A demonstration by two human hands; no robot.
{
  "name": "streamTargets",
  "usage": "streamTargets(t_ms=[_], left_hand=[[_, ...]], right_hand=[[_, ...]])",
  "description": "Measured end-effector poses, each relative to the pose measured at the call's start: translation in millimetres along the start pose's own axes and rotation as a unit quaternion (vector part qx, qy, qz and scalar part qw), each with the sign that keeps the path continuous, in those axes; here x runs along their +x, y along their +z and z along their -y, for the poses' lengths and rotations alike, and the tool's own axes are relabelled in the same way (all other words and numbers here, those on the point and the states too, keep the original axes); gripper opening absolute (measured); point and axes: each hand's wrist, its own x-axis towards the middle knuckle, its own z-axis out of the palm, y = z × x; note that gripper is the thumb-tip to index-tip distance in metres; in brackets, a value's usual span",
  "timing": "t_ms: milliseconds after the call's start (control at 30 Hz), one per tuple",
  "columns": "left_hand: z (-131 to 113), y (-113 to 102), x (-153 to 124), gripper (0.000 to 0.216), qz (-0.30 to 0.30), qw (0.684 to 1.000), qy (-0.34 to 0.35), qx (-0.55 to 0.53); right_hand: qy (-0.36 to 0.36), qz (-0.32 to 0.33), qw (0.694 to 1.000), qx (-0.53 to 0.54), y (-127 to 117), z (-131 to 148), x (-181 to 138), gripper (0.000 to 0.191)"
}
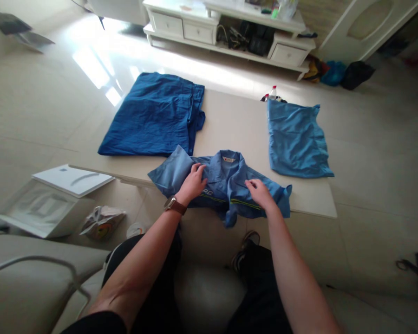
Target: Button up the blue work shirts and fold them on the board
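A light blue collared shirt [226, 178] lies at the near edge of the low white table [237, 125], part of it hanging over the edge. My left hand [194, 182], with a watch on its wrist, rests flat on the shirt's left shoulder, fingers spread. My right hand [259, 192] presses on the shirt's right side, fingers bent down onto the cloth. A folded dark blue garment [153, 116] lies at the table's far left. A folded light blue garment [296, 139] lies at the right.
A bottle [272, 93] stands behind the table's far edge. A white TV cabinet [230, 28] lines the back wall, with bags [337, 72] beside it. A white box [55, 199] and a crumpled bag [101, 221] sit on the floor at left. I sit on a sofa [28, 278].
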Motion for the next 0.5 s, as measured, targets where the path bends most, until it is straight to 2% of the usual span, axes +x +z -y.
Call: streamTargets(t_ms=[67, 133, 233, 367, 433, 500], left_hand=[[12.5, -2.7, 8.2, 0.064, -0.034, 0.999, -0.027, -0.007], [20.4, -6.2, 15.0, 0.064, -0.048, 0.997, -0.052, 0.010], [22.1, -11.7, 19.4, 0.061, -0.018, 0.994, -0.097, 0.050], [16.7, -23.5, 7.8, 0.057, 0.013, 0.980, -0.171, 0.105], [16.0, -36.5, -5.9, 0.043, 0.035, 0.976, -0.179, 0.117], [15.5, -55.6, -23.9, 0.031, 0.049, 0.981, -0.147, 0.120]], right_hand=[[0.033, -0.139, 0.986, -0.080, -1.6, -21.8, 5.8, 0.035], [0.050, -0.185, 0.973, -0.125, -5.3, -40.3, 9.2, 0.046], [0.091, -0.123, 0.974, -0.168, -10.9, -51.6, 5.9, 0.045], [0.148, -0.046, 0.956, -0.251, -25.3, -38.7, -16.2, 0.030], [0.127, -0.049, 0.953, -0.271, -42.9, -30.0, -34.4, 0.028], [0.081, -0.086, 0.958, -0.263, -67.9, -24.2, -57.9, 0.026]])
